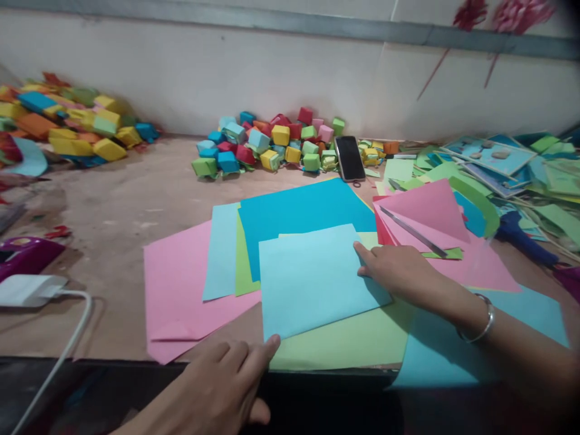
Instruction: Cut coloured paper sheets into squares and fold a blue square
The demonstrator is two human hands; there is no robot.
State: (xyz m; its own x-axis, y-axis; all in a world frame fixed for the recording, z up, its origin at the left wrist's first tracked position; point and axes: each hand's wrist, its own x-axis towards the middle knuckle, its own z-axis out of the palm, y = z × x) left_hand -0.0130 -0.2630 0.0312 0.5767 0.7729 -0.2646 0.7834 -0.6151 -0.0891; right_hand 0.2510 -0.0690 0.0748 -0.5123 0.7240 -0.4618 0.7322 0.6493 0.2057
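A light blue paper sheet [312, 284] lies on top of the other papers at the table's front. My right hand [392, 272], with a bangle on its wrist, has its curled fingers closed at the sheet's right edge. At the sheet's lower left corner, the index fingertip of my left hand [222, 386] touches the paper; its thumb hangs apart, beyond the table edge. Beneath lie a green sheet [344, 344] and a darker blue sheet [303, 208]. A pink sheet [176, 290] spreads out to the left.
Small coloured paper boxes [272, 142] are heaped by the wall, with a phone [350, 158] beside them. Another heap [77, 124] sits at far left. A metal strip [412, 231] rests on pink paper; blue-handled scissors [525, 241] lie right. A white charger [31, 291] trails its cable over the front edge.
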